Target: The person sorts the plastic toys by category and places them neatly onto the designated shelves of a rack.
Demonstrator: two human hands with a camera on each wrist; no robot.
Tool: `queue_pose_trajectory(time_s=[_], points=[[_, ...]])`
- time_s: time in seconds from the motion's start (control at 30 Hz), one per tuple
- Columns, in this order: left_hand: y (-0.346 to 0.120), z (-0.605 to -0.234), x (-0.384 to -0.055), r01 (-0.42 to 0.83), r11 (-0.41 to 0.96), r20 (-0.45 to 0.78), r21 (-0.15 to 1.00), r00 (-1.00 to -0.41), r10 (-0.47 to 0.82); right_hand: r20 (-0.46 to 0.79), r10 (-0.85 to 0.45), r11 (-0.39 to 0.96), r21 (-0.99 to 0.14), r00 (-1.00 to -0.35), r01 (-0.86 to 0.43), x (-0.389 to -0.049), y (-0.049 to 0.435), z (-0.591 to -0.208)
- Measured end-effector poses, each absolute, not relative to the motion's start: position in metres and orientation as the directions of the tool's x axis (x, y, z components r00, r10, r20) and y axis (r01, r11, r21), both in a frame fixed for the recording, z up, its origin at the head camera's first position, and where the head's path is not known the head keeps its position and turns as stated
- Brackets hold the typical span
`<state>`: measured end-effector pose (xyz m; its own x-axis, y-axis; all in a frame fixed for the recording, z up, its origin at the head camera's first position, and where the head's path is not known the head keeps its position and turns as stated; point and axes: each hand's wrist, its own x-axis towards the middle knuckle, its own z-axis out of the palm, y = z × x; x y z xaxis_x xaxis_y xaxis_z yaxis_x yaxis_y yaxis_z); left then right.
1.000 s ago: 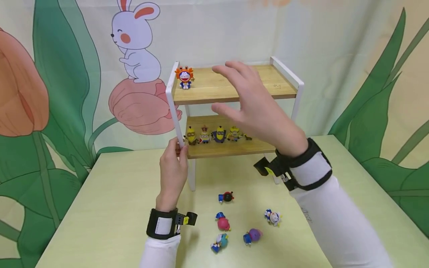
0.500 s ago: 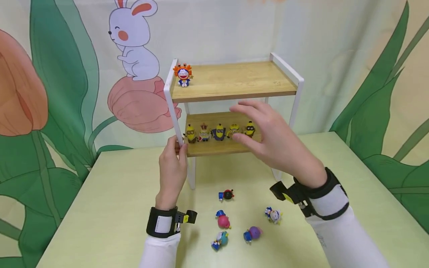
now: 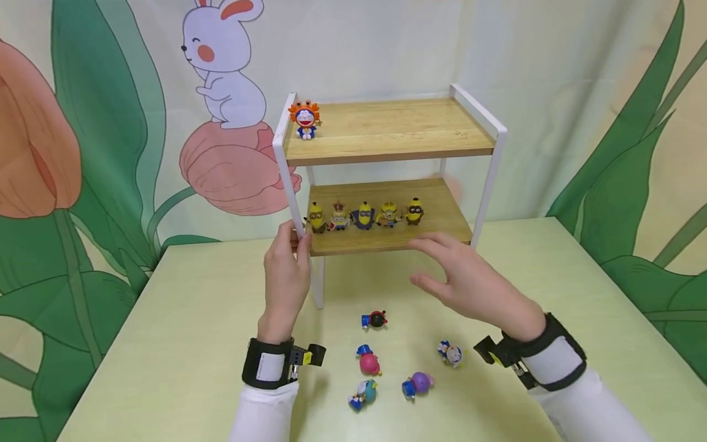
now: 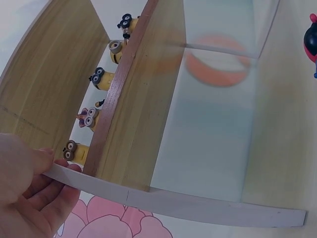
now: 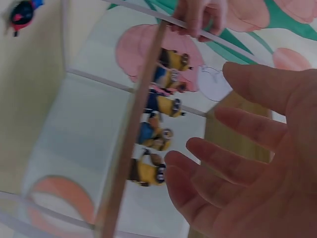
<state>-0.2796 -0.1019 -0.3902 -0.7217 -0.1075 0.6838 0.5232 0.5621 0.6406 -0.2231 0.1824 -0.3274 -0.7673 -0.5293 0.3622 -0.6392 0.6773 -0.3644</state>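
Observation:
My left hand [image 3: 286, 279] grips the front left post of a small white-framed shelf [image 3: 390, 156], fingers and thumb around the post in the left wrist view. My right hand [image 3: 469, 276] is in the air in front of the lower board's right part, fingers spread and holding nothing. Several yellow minion figures [image 3: 364, 216] stand in a row on the lower board. At the left end of the top board stands a blue-and-white figure in an orange crab hat [image 3: 305, 120]. Below my right hand, a white-headed figure [image 3: 451, 353] lies on the table.
More small figures lie on the table in front of the shelf: a black-and-red one [image 3: 375, 319], a pink one [image 3: 369, 362], a teal one [image 3: 364, 393] and a purple one [image 3: 419, 384]. A curtain [image 3: 364, 49] with printed plants and a rabbit hangs behind.
My right hand has come down from over the top board, past the lower board, toward the table. The left hand keeps its grip on the post.

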Motion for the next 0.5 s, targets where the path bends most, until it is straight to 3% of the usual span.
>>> queue_pose_trajectory(time_s=[0.5], points=[[-0.106, -0.390, -0.281, 0.493, 0.573, 0.659, 0.655, -0.743, -0.114, 0.196, -0.564, 0.731, -0.333, -0.802, -0.595, -0.230, 0.221, -0.400]])
